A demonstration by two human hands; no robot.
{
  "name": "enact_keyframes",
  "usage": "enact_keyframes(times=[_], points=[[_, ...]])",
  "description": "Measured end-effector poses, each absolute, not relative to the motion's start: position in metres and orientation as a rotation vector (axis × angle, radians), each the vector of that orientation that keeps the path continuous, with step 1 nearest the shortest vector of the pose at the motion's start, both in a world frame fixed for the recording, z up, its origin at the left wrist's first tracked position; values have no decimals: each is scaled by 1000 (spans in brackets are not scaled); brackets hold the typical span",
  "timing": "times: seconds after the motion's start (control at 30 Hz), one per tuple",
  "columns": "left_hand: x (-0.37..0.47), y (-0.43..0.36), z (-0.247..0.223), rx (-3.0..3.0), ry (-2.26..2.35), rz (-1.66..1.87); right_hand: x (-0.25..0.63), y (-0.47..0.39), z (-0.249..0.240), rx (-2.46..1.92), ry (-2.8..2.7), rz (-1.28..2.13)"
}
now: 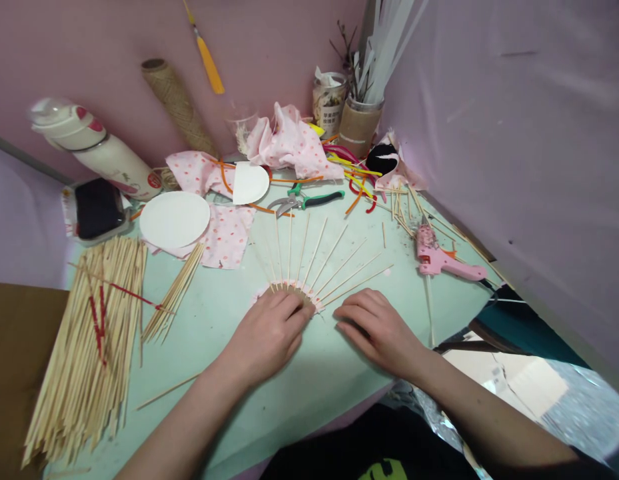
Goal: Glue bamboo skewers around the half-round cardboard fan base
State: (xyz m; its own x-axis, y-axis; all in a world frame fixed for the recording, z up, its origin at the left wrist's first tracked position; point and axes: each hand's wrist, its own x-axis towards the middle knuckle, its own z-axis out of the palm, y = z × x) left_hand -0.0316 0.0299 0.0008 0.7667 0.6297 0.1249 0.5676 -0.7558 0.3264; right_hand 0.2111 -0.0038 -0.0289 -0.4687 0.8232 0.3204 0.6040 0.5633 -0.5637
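- Centrally, well in from every edge of the desk [214,320]: a fan of thin sticks [314,253], splayed toward the back edge. Lower ends meet a cardboard base [302,294] edged in pink spotted fabric.
- Left hand [269,327]: on the cardboard base, fingers bent and close together over it, covering its lower part. Cannot tell whether anything is gripped beneath.
- Right hand [379,327]: at the desk surface, just beside the fan's lowest right stick; fingers loosely curled, gap between thumb and index, nothing seen in it.
- Beyond the stick tips, toward the back edge: green-handled pruners [323,199]; white half-disc [251,184]; crumpled spotted cloth [289,143]; coloured pipe cleaners [359,171].
- Left of the fan: small stick bundle [174,290]. Behind it, a white round disc [174,219], partly over a flat piece of spotted cloth. Lone stick [166,391] toward the front edge, near the left forearm.
- Along the left edge: large stick pile [89,353], a few red-marked pieces across its top.
- Back left corner: dark-filled tub [99,208], white bottle [109,157]; twine cone [179,107] farther along the back edge.
- Toward the back right corner: wrapped jar [360,127] with white strips and twigs; labelled can [329,100] beside it.
- Near the right edge: pink glue gun [454,265] on its side; short sticks [402,207] behind it.
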Motion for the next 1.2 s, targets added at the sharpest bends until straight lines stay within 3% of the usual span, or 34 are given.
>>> enact_keyframes(times=[1.2], points=[[-30, 20, -4, 2710, 1020, 326, 204, -8, -32, -1159, -2169, 508]])
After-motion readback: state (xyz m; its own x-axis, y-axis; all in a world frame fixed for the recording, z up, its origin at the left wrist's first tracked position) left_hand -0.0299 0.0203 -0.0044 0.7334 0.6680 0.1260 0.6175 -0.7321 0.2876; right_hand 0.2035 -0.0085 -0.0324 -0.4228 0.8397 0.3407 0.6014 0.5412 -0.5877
